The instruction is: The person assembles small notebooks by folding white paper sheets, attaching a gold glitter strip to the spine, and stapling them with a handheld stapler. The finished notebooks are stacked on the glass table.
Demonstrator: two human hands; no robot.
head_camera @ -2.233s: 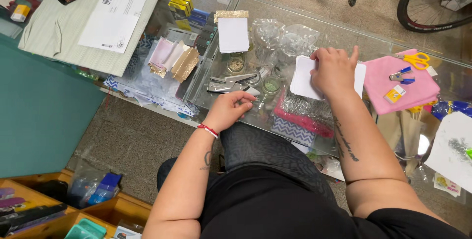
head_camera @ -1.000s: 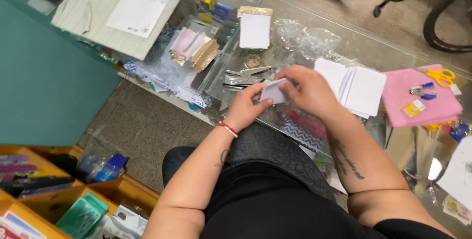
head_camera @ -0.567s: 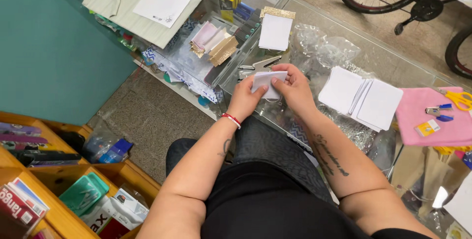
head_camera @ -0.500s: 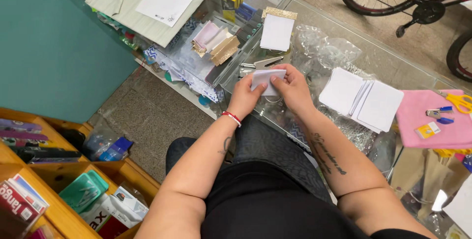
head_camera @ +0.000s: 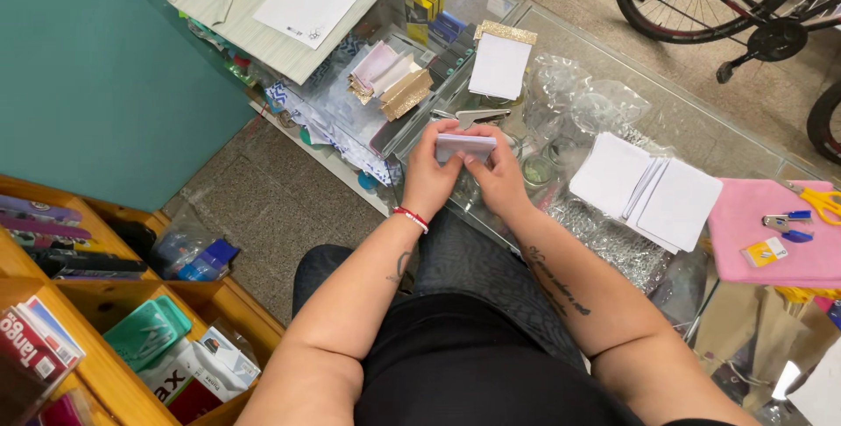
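Near the middle of the frame both hands hold a small stack of white cards point(head_camera: 466, 145) above the near edge of the glass table point(head_camera: 701, 128): the left hand point(head_camera: 429, 182) closes its fingers on the stack's left end, the right hand point(head_camera: 499, 179) pinches its right end, so the stack lies level between them. Just above the stack a metal punch point(head_camera: 477, 116) rests on the glass. To the right, well apart from the hands, a fan of white sheets point(head_camera: 653, 189) lies flat, and beyond it a pink cloth point(head_camera: 771, 233) sits at the right edge of the frame with yellow scissors point(head_camera: 819, 201) on it. A white card with a gold strip point(head_camera: 499, 62) lies above. Crumpled clear plastic point(head_camera: 578, 102) crowds the glass between card and sheets, leaving little bare surface around the hands
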